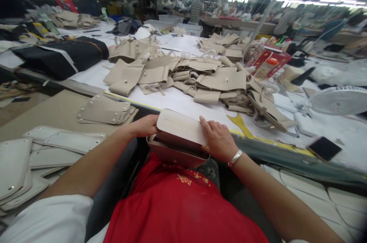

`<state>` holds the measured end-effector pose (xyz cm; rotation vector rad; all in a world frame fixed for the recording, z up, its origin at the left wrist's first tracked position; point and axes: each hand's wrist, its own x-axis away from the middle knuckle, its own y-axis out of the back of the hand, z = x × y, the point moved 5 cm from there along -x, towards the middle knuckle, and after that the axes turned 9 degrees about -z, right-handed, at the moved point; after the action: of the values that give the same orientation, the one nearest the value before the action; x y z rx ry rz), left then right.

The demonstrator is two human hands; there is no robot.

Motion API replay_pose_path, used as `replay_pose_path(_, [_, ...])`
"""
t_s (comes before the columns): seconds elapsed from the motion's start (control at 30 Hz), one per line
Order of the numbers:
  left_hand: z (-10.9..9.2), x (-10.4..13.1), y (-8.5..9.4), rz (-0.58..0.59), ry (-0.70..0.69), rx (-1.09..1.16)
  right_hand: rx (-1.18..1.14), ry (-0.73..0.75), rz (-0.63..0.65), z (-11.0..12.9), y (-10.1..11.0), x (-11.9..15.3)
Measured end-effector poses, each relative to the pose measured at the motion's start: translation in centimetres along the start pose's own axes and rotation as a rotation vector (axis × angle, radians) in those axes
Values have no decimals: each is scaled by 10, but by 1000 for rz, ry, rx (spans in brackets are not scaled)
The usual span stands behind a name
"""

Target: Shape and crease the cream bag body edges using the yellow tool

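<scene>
A beige box-shaped bag with a pale flat panel on top rests at my lap, against the table's front edge. My left hand grips its left end, the fingertips partly hidden behind it. At the right end my right hand is closed on the bag, thumb along the upper panel and fingers bent. A dark gap shows between the upper panel and the lower part. Beyond the bag, a heap of beige leather pieces with snaps and straps lies on the white table.
Stacked beige panels and white panels lie at the left. A black bundle sits back left. Rightward are a yellow strip, a phone, a white fan and a red box. People stand far behind.
</scene>
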<state>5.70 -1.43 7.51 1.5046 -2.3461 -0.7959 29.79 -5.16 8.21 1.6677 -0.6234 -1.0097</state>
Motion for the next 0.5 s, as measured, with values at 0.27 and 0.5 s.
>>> replay_pose_path(0.27, [75, 46, 16, -656, 348, 610, -42, 194, 23, 28, -16, -10])
replay_pose_path(0.5, [86, 62, -28, -685, 435, 601, 9, 419, 103, 39, -34, -8])
